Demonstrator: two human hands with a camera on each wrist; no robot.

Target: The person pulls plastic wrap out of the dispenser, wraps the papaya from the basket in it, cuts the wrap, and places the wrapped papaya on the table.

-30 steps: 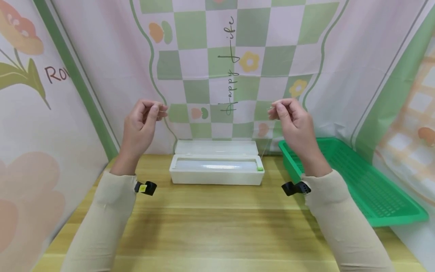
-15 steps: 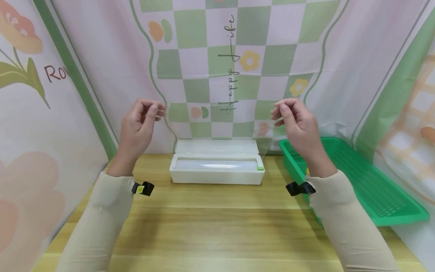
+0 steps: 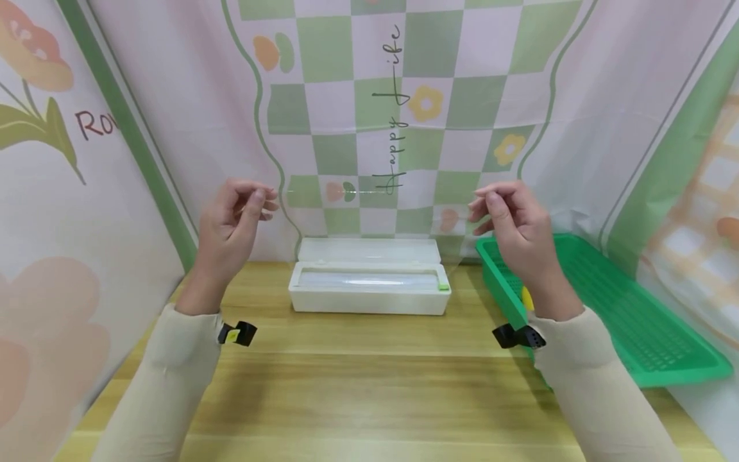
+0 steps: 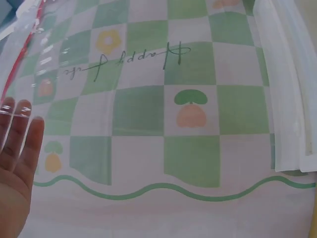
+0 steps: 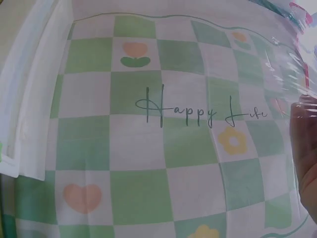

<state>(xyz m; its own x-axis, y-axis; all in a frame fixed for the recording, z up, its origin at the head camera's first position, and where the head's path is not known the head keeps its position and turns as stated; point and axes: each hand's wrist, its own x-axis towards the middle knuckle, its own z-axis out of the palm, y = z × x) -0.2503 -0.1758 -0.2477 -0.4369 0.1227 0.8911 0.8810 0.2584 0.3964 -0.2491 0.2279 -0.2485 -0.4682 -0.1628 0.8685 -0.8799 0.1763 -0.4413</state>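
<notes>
A clear sheet of cling film (image 3: 358, 192) stretches between my two hands, its upper edge showing as a thin bright line in the head view. My left hand (image 3: 231, 221) pinches one corner between thumb and forefinger, and my right hand (image 3: 519, 224) pinches the opposite corner. Both are raised above the table, to either side of a white cling film dispenser box (image 3: 369, 303). The box's lid stands open at the back, and a shiny film roll (image 3: 369, 280) lies inside. Wrinkled film also glints in the right wrist view; whether it still joins the roll I cannot tell.
A green plastic basket (image 3: 681, 372) stands on the right, partly behind my right forearm, with something yellow (image 3: 526, 298) inside. A small green piece (image 3: 443, 287) sits at the box's right end. The wooden table (image 3: 358, 385) meets a checkered cloth backdrop (image 3: 427, 141).
Both hands have come down a little and drawn slightly farther apart, mostly the right hand moving rightward. The film's upper edge has lowered with them. The box has stayed in place.
</notes>
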